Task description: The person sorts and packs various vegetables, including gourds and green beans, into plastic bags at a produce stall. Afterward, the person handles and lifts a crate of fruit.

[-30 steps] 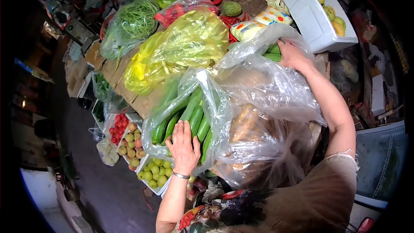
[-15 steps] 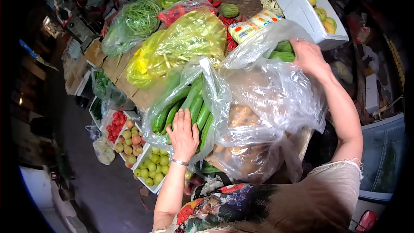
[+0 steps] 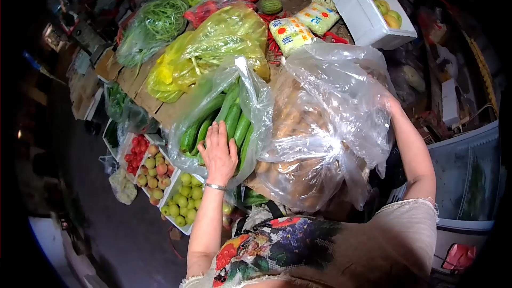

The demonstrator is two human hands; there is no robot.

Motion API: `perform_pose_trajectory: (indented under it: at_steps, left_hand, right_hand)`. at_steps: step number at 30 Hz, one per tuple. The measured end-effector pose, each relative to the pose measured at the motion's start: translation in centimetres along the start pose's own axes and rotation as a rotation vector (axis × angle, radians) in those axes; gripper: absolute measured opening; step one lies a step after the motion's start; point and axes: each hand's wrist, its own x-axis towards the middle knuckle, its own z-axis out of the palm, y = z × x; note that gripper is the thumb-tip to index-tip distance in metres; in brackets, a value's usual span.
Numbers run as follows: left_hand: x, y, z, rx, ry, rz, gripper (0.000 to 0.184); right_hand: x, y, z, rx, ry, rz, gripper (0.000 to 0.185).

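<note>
My left hand [image 3: 218, 152] lies with its fingers stretched over the green cucumbers [image 3: 232, 113], which sit in an open clear plastic bag [image 3: 257, 96]. To the right, my right hand [image 3: 381, 93] is behind or under the film of a large clear plastic bag [image 3: 341, 74], and its fingers are too blurred by the plastic to make out. Brown, lumpy contents [image 3: 293, 112] show through clear plastic between the two hands. A yellow bag [image 3: 224, 37] lies just beyond the cucumbers.
A white foam box [image 3: 357, 16] of fruit stands at the upper right. Printed packets [image 3: 290, 33] lie beside red peppers. Green beans [image 3: 157, 18] are at the upper left. Trays of tomatoes [image 3: 137, 149], peaches [image 3: 154, 173] and green fruit [image 3: 184, 200] stand lower left.
The green vegetables by my right hand are now out of sight, and clear plastic covers that hand. The printed packets show more fully. My left hand stays on the cucumbers.
</note>
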Motion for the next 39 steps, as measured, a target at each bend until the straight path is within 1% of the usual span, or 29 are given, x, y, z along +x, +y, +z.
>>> perform_pose_trajectory:
  at_steps: [1, 7, 9, 10, 11, 12, 13, 15, 18, 19, 22, 24, 25, 27, 29, 31, 32, 34, 35, 37, 38, 39]
  left_hand:
    - [-0.2, 0.1, 0.0, 0.000, -0.003, -0.003, 0.057]
    - [-0.1, 0.0, -0.1, 0.008, -0.007, -0.029, 0.057]
    - [-0.2, -0.3, 0.0, -0.025, 0.000, 0.000, 0.057]
    - [-0.3, -0.5, -0.1, -0.096, -0.019, -0.017, 0.059]
    - [-0.4, -0.6, -0.4, -0.098, -0.011, -0.042, 0.059]
    - [-0.6, -0.8, -1.1, -0.173, -0.025, -0.024, 0.060]
    - [-0.9, -0.9, -1.9, -0.245, -0.036, -0.008, 0.061]
    - [-2.2, -1.1, -4.0, -0.244, -0.044, -0.043, 0.061]
    - [-4.3, -1.9, -5.7, -0.356, 0.025, -0.024, 0.054]
    - [-4.7, -1.8, -6.4, -0.388, 0.058, -0.041, 0.052]
    - [-5.0, -0.8, -8.3, -0.450, 0.092, -0.047, 0.052]
    - [-4.0, 0.7, -9.7, -0.826, 0.100, -0.022, 0.052]
    - [-3.7, 1.3, -10.3, -0.891, 0.072, -0.014, 0.054]
    - [-3.3, 2.7, -11.9, -1.212, -0.042, -0.099, 0.062]
    - [-3.2, 3.7, -13.2, -1.642, -0.164, -0.201, 0.076]
    - [-4.0, 4.1, -13.4, -1.879, -0.149, -0.176, 0.087]
    - [-4.4, 4.1, -13.5, -1.838, -0.125, -0.113, 0.087]
    - [-6.5, 3.6, -14.5, -1.866, -0.200, -0.164, 0.078]
    - [-7.7, 3.3, -14.1, -1.751, 0.020, -0.120, 0.049]
    - [-10.6, 1.1, -13.9, -1.884, 0.086, -0.309, 0.022]
    - [-12.2, -0.1, -14.3, -1.865, 0.164, -0.443, 0.013]
    - [-14.2, -2.1, -14.0, -1.794, 0.154, -0.505, 0.015]
  right_hand:
    - [1.5, 2.6, 1.6, -0.036, -0.018, 0.052, 0.078]
    - [0.7, 0.8, 2.3, 0.090, 0.029, 0.084, 0.081]
    - [0.4, 0.7, 2.5, 0.163, 0.047, 0.081, 0.082]
    - [0.4, 0.8, 2.4, 0.213, 0.058, 0.086, 0.082]
    - [0.3, 0.9, 2.3, 0.268, 0.066, 0.088, 0.082]
    - [0.4, 0.8, 2.0, 0.332, 0.078, 0.089, 0.083]
    - [0.3, 0.8, 1.4, 0.408, 0.093, 0.092, 0.083]
    - [0.2, 0.4, -0.1, 0.560, 0.118, 0.094, 0.084]
    - [-2.0, -0.6, -3.7, 0.725, 0.150, 0.088, 0.086]
    - [-3.6, -2.6, -4.9, 0.616, 0.226, 0.007, 0.084]
    - [-6.0, -6.0, -8.3, 0.742, 0.230, -0.016, 0.083]
    - [-7.4, -9.0, -9.7, 0.860, 0.188, -0.032, 0.082]
    - [-8.3, -10.7, -9.7, 0.914, 0.146, -0.046, 0.081]
    - [-9.9, -14.2, -8.8, 1.031, 0.042, -0.067, 0.081]
    - [-10.7, -17.7, -7.0, 1.107, -0.084, -0.084, 0.080]
    - [-10.9, -21.5, -4.8, 1.158, -0.223, -0.100, 0.079]
    - [-11.1, -23.3, -3.8, 1.172, -0.297, -0.106, 0.079]
    - [-11.5, -26.9, -1.8, 1.172, -0.439, -0.119, 0.078]
    - [-12.1, -28.7, -0.6, 1.168, -0.508, -0.122, 0.078]
    - [-12.7, -32.0, 1.5, 1.138, -0.641, -0.120, 0.077]
    - [-13.0, -33.5, 2.6, 1.119, -0.702, -0.119, 0.077]
    - [-13.3, -35.1, 3.7, 1.095, -0.765, -0.120, 0.076]
